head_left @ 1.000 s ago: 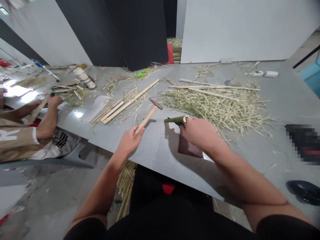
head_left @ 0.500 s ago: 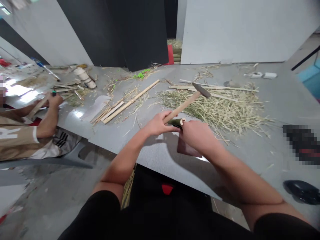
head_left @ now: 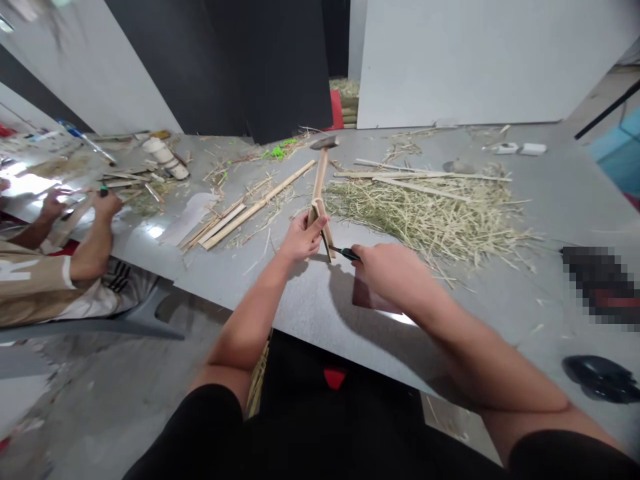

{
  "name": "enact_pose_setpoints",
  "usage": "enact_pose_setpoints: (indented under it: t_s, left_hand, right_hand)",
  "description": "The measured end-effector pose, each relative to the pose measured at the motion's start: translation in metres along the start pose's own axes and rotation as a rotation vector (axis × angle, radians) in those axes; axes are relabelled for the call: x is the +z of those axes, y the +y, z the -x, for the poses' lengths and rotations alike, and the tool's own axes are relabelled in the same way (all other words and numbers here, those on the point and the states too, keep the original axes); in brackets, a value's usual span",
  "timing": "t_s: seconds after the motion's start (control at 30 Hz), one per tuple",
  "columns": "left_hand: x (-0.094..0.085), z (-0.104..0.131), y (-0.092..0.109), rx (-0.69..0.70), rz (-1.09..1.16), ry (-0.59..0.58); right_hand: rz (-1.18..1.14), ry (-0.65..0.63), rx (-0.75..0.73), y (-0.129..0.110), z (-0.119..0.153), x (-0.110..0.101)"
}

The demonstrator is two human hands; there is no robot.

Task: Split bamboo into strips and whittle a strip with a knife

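In the head view, the table's (head_left: 310, 300) near edge slants from left of frame toward lower right, with bare surface at lower centre, and shavings (head_left: 430, 213) bound the right. At centre, the left hand (head_left: 303, 239) clamps an upright, tilted bamboo piece (head_left: 321, 208), a hammer (head_left: 321, 173) rising above it. Right of centre, the right hand (head_left: 393, 270) closes around a knife (head_left: 349, 253), its tip at the bamboo's lower end.

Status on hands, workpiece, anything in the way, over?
Left hand: gripping bamboo piece and hammer together. Right hand: holding knife, blade near bamboo's lower end. Nearby clutter: shavings pile, dark red pad.
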State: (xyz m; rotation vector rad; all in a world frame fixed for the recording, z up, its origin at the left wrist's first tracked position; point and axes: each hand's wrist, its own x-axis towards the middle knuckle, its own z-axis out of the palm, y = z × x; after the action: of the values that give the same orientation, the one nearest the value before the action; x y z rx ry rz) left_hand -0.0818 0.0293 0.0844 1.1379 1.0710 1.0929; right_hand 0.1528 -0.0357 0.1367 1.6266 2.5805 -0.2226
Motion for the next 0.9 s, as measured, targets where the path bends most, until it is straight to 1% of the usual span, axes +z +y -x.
enact_pose_setpoints:
  t_s: [0.1,0.2,0.3,0.4,0.5,0.6,0.67,0.77,0.9]
  left_hand:
    - [-0.008,-0.005,-0.001,0.004,0.024,0.013]
    - [-0.009,-0.007,-0.001,0.008,0.009,-0.016]
    - [-0.01,-0.008,-0.002,0.016,-0.001,-0.028]
    - [-0.014,-0.009,-0.004,0.019,-0.002,0.01]
    - [-0.024,-0.011,-0.007,0.035,0.009,0.072]
    - [-0.034,-0.011,-0.01,0.045,0.027,0.132]
    - [-0.04,-0.011,-0.012,0.044,0.046,0.165]
    - [-0.043,-0.01,-0.013,0.04,0.073,0.177]
    - [-0.037,-0.005,-0.01,0.034,0.047,0.146]
  right_hand:
    - [0.009,0.043,-0.05,0.003,-0.009,0.01]
    - [0.008,0.059,-0.077,0.001,-0.009,0.016]
    - [-0.006,0.051,-0.047,-0.003,-0.005,0.016]
    - [-0.039,0.045,-0.054,-0.005,-0.004,0.014]
    - [-0.066,-0.006,-0.036,-0.009,-0.009,0.01]
    - [-0.069,-0.123,-0.006,-0.019,-0.015,0.011]
    - [-0.063,-0.178,-0.013,-0.027,-0.017,0.015]
    - [-0.041,-0.189,-0.017,-0.035,-0.015,0.016]
    - [0.006,-0.175,-0.052,-0.033,-0.005,0.001]
